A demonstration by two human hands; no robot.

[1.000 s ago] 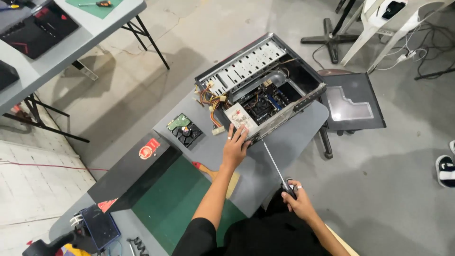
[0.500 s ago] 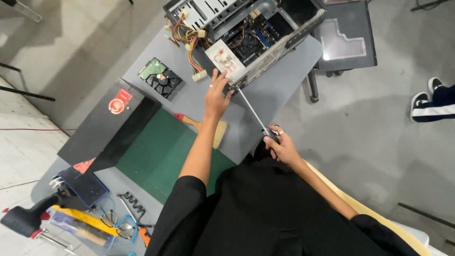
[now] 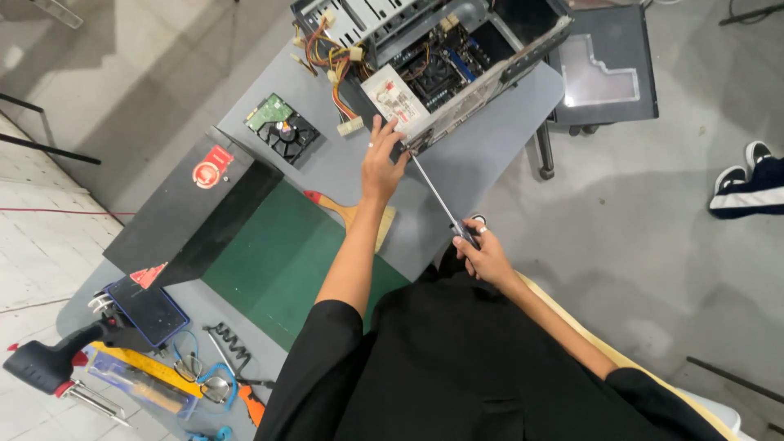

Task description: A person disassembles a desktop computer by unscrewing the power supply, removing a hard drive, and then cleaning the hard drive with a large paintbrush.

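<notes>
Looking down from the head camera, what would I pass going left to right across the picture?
Power drill → black box with a red sticker → hard drive → left hand on the open computer case → right hand gripping a long screwdriver → black side panel → a person's shoe.
</notes>
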